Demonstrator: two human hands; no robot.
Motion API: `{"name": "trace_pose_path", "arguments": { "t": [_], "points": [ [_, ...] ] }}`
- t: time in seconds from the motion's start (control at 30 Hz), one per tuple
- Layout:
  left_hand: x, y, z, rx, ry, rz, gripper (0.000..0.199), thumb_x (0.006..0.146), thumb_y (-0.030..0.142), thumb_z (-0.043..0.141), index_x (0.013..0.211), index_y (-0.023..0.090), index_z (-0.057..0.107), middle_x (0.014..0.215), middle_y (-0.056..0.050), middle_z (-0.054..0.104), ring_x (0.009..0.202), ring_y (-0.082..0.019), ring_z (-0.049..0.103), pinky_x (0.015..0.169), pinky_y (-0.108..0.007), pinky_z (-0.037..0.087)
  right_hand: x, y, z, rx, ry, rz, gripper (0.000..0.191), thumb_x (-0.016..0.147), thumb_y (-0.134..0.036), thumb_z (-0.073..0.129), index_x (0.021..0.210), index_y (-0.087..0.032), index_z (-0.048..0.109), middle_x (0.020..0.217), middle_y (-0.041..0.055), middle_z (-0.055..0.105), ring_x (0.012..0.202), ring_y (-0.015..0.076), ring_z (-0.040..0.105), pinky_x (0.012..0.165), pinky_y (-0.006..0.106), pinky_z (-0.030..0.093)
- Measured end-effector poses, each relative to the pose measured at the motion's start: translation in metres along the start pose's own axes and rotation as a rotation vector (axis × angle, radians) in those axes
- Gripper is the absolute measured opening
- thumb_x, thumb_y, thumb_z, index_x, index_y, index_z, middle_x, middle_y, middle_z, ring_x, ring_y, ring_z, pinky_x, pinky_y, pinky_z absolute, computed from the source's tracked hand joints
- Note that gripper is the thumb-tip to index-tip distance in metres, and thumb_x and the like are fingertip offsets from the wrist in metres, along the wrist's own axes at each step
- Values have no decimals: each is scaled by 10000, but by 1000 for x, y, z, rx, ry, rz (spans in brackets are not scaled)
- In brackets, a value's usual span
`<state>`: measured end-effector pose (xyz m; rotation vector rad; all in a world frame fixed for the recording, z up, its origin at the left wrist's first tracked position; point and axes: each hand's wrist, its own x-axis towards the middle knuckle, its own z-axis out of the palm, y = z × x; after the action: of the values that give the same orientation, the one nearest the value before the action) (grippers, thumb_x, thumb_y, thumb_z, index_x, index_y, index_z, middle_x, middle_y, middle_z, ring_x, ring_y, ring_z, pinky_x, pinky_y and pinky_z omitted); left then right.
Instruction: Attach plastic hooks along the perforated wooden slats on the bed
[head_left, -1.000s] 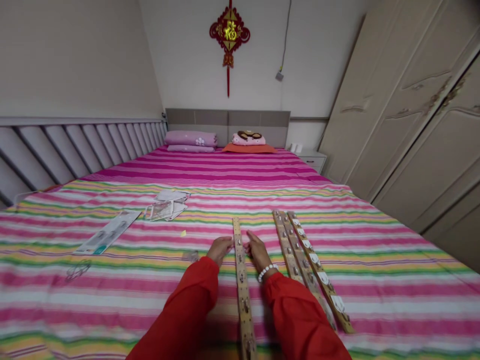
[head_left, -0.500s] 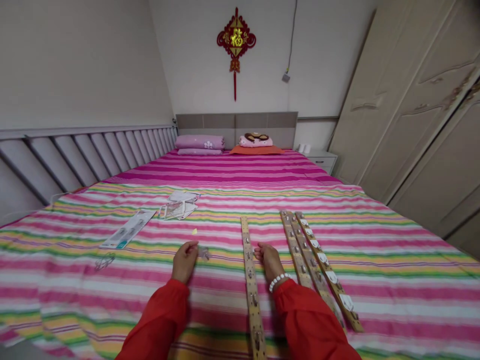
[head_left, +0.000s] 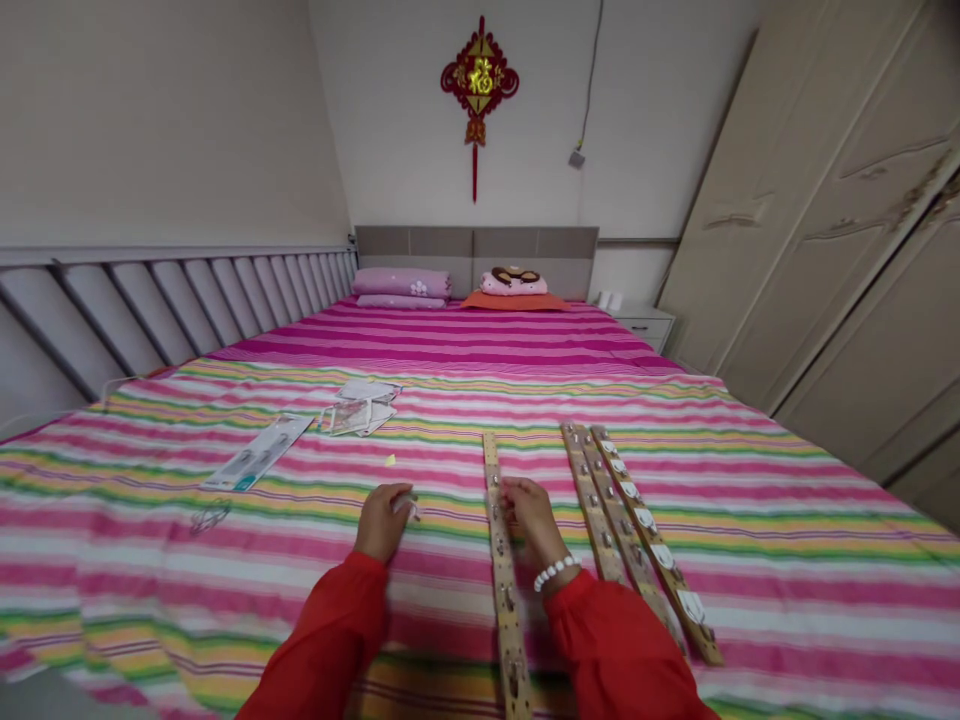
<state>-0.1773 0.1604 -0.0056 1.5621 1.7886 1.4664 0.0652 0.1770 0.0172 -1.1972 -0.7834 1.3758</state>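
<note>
My left hand (head_left: 384,522) is closed on a small clear-and-shiny piece (head_left: 406,503), low over the striped sheet; its exact kind is too small to make out. A narrow wooden hook rail (head_left: 504,590) with several metal hooks lies lengthwise in front of me. At its right edge, near the upper hooks, is my right hand (head_left: 531,515), wearing a white bead bracelet (head_left: 557,573). Its thumb and fingertips are drawn together, and whatever is between them is hidden. Farther right lie two similar rails (head_left: 600,505) and one with white hook pieces (head_left: 661,553).
On the left are a flat hook package (head_left: 260,455), a small bundle of thin wire-like pieces (head_left: 211,515) and a pile of packets (head_left: 361,408). A yellow scrap (head_left: 390,460) lies beyond my left hand. The bed rail (head_left: 187,290) runs along the left.
My right hand has moved left, its fingertips now reaching the rail's edge. My left hand has shifted slightly right, its fingers now curled around the small clear piece.
</note>
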Motion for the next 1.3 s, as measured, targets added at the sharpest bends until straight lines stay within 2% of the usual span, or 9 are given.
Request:
{"name": "trace_pose_path", "arguments": {
  "t": [0.13, 0.23, 0.43, 0.57, 0.8, 0.9, 1.07, 1.23, 1.3],
  "points": [
    [-3, 5, -7, -159, 51, -161, 219, 498, 309, 731, 679, 189, 703, 612, -7, 637, 577, -148, 556, 598, -272, 472, -4, 8, 17, -131, -108, -107, 131, 548, -197, 598, 656, -170, 667, 461, -57, 527, 446, 108, 463, 453, 230, 354],
    [-6, 6, -13, -303, 36, -276, 333, 422, 359, 788, 673, 164, 687, 571, 0, 634, 545, -131, 560, 548, -246, 462, -5, 13, 23, -166, -138, -127, 159, 532, -195, 619, 668, -160, 692, 494, -39, 565, 493, 120, 496, 490, 238, 373],
    [-20, 7, -24, -444, 82, -414, 485, 359, 395, 836, 740, 135, 687, 664, -47, 703, 643, -167, 637, 642, -282, 507, 5, -4, -8, -75, 123, -185, 106, 583, -245, 640, 664, -180, 657, 520, -25, 577, 502, 127, 526, 484, 242, 405],
    [-31, 20, -13, -539, 50, -481, 517, 372, 397, 843, 782, 123, 687, 707, -66, 715, 672, -180, 654, 646, -284, 511, 3, -12, -23, -107, 173, -211, 90, 563, -222, 659, 640, -176, 659, 524, -16, 587, 512, 130, 536, 473, 240, 412],
    [-49, 58, 17, -638, 46, -485, 518, 436, 416, 815, 849, 138, 670, 731, -35, 699, 680, -148, 637, 642, -254, 497, -14, 5, -9, -97, -44, -174, 130, 590, -291, 658, 605, -162, 643, 505, -16, 590, 484, 127, 529, 480, 243, 416],
    [-52, 58, 23, -554, 12, -415, 474, 487, 428, 786, 847, 140, 678, 727, -37, 690, 697, -158, 636, 647, -265, 498, -8, 12, -12, -166, -3, -219, 155, 600, -323, 653, 599, -168, 648, 541, 2, 632, 531, 159, 570, 509, 263, 440],
    [-45, 36, 34, -361, -8, -244, 350, 581, 426, 704, 791, 149, 669, 685, -40, 676, 671, -179, 632, 660, -313, 515, 9, 23, -21, -335, 60, -256, 133, 627, -264, 581, 658, -194, 689, 683, 30, 725, 667, 211, 646, 635, 312, 499],
    [-46, 33, 43, 128, 78, 173, 209, 779, 268, 527, 865, 183, 698, 923, -94, 701, 920, -252, 612, 866, -446, 454, 18, 38, -24, -423, 56, -276, 188, 640, -252, 570, 749, -195, 712, 695, 32, 731, 670, 212, 650, 628, 305, 507],
    [-53, 41, 49, 308, 19, 311, 272, 828, 191, 471, 980, 217, 696, 1060, -84, 694, 1045, -264, 572, 945, -478, 383, 22, 44, -24, -436, 84, -270, 184, 636, -260, 579, 748, -189, 707, 665, 31, 720, 646, 206, 644, 597, 291, 502]
  ]
}}
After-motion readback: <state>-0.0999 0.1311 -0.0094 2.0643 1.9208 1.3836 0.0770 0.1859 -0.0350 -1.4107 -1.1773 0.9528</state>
